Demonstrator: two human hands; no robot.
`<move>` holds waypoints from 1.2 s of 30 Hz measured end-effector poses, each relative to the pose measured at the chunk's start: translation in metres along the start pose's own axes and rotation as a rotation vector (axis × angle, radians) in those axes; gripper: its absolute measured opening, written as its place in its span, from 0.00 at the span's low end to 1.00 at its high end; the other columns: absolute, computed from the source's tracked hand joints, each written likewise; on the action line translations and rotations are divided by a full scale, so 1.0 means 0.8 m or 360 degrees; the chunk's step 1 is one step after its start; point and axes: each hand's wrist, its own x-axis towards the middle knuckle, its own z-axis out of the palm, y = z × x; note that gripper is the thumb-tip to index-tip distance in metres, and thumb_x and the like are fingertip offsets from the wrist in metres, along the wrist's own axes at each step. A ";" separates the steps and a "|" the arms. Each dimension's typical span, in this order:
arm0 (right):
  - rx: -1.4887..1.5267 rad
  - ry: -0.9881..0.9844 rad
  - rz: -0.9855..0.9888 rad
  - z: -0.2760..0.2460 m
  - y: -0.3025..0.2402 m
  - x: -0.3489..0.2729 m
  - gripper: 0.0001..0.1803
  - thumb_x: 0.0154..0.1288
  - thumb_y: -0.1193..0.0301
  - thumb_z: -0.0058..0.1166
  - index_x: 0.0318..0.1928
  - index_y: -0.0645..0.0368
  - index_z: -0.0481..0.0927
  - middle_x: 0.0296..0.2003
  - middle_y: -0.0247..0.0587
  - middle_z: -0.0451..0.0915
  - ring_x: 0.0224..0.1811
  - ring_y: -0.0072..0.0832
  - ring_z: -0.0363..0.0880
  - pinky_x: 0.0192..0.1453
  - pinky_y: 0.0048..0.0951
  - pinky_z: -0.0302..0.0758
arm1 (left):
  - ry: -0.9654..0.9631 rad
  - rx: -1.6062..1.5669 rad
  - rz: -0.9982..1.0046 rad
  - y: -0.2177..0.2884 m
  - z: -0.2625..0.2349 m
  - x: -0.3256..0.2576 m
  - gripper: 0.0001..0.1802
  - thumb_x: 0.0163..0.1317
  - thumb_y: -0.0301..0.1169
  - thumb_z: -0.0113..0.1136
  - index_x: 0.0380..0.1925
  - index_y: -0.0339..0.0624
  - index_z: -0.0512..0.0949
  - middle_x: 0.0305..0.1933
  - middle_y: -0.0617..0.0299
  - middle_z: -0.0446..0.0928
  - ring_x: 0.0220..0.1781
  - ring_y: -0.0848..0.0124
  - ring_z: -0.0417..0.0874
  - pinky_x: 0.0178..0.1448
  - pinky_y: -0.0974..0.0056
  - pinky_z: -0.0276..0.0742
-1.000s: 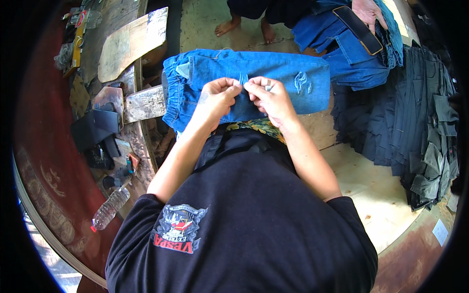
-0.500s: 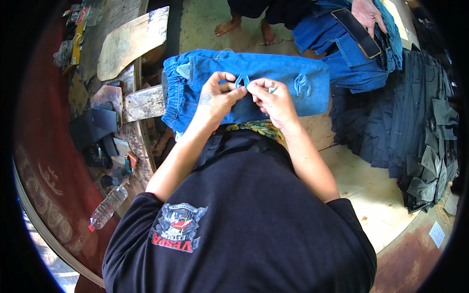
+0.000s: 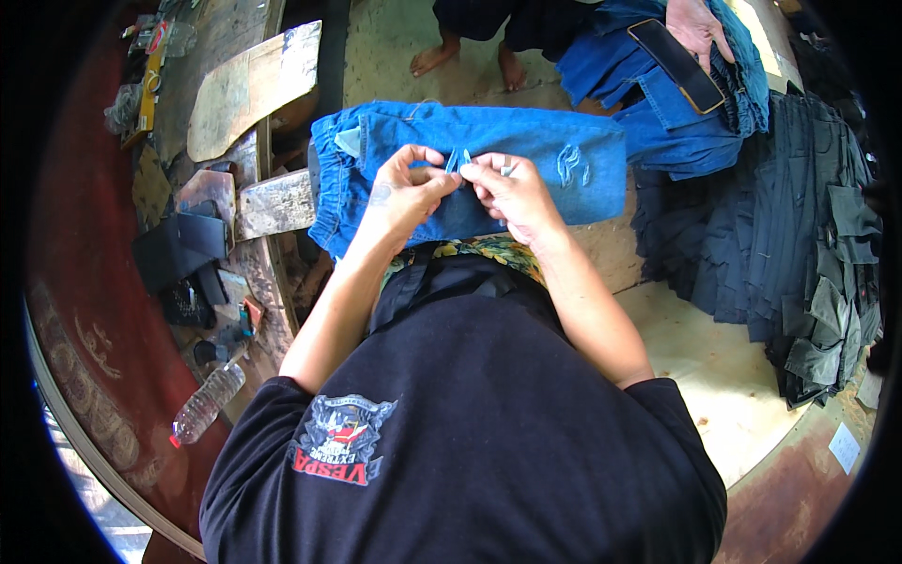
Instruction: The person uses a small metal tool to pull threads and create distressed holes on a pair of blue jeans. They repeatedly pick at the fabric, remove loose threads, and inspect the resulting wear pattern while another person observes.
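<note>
Denim garment [image 3: 526, 132] is lying flat across in front of me, gathered waistband [image 3: 326, 193] facing left, its body running on over the wooden board [image 3: 275, 204] that is showing at the waistband end. Both my hands are working at the slit [image 3: 453, 160] near its middle. My right hand [image 3: 515, 193] is pinching, thumb and forefinger pressed together on the slit's right edge, a pale sliver showing above the tips. My left hand [image 3: 404, 193] is sitting at the left edge, forefinger raised and standing off from the thumb; whether the thumb is trapping cloth against another finger I cannot tell.

Change: half a second ago the slit was gaping in a diamond between my fingers; now it is looking narrower, its edges drawing nearly upright. A second ago my fingertips were almost meeting over it. I am taking this to mean that the cloth is giving easily and that the work is staying on this one opening.

The frayed tear [image 3: 569, 163] farther right is lying apart from my fingers. Beyond the garment's far right corner, another person's hand [image 3: 693, 33] is resting palm up beside a dark phone [image 3: 676, 66].
</note>
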 end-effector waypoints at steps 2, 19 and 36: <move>0.0023 -0.0002 -0.0029 0.002 0.002 0.001 0.08 0.80 0.65 0.70 0.43 0.55 0.88 0.27 0.21 0.79 0.21 0.08 0.67 0.23 0.16 0.61 | 0.0044 0.0046 0.0135 -0.001 0.002 0.003 0.20 0.68 0.26 0.81 0.50 0.44 0.77 0.37 0.67 0.87 0.25 0.86 0.73 0.26 0.76 0.59; -0.0025 0.0030 -0.0049 -0.004 0.016 0.010 0.10 0.77 0.64 0.72 0.38 0.52 0.88 0.27 0.22 0.80 0.23 0.10 0.73 0.24 0.18 0.65 | 0.0108 0.0013 0.0042 -0.002 0.005 0.015 0.19 0.69 0.28 0.80 0.51 0.45 0.78 0.36 0.67 0.87 0.26 0.84 0.74 0.25 0.76 0.60; -0.0273 0.0560 -0.0713 -0.083 0.012 -0.044 0.14 0.82 0.61 0.70 0.56 0.57 0.93 0.36 0.30 0.88 0.23 0.08 0.70 0.23 0.16 0.61 | 0.0574 0.0729 0.1107 -0.034 -0.111 -0.027 0.25 0.78 0.31 0.73 0.71 0.38 0.81 0.68 0.50 0.87 0.61 0.66 0.90 0.56 0.63 0.88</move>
